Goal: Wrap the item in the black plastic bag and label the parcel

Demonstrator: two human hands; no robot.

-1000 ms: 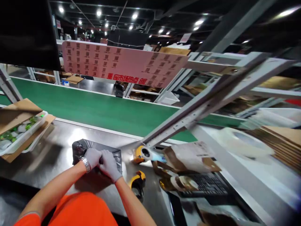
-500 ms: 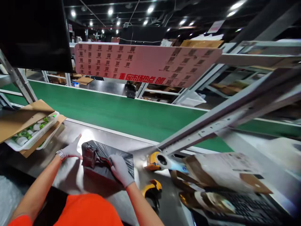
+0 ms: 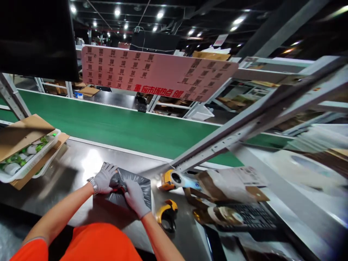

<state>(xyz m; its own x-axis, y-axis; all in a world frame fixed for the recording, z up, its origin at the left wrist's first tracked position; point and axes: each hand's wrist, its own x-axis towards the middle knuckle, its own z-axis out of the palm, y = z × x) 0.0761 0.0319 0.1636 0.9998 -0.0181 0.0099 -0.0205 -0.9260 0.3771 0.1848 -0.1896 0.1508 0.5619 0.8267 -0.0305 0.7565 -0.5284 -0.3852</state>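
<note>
Head view, packing station. Item: dark poly bag [image 3: 130, 188], lying flat on the steel bench [image 3: 73, 170], just short of the green belt [image 3: 122, 127]. Left hand [image 3: 104, 178], gloved, grip closed on the bag's bunched upper-left end. Right hand [image 3: 136, 197], gloved, fingers pressed flat on the bag beside it. Nearby: yellow tape gun [image 3: 166, 214] to the right, tray [image 3: 27, 159] well apart at left. Handling note: likely best to hold the fold taut and press air out evenly.
</note>
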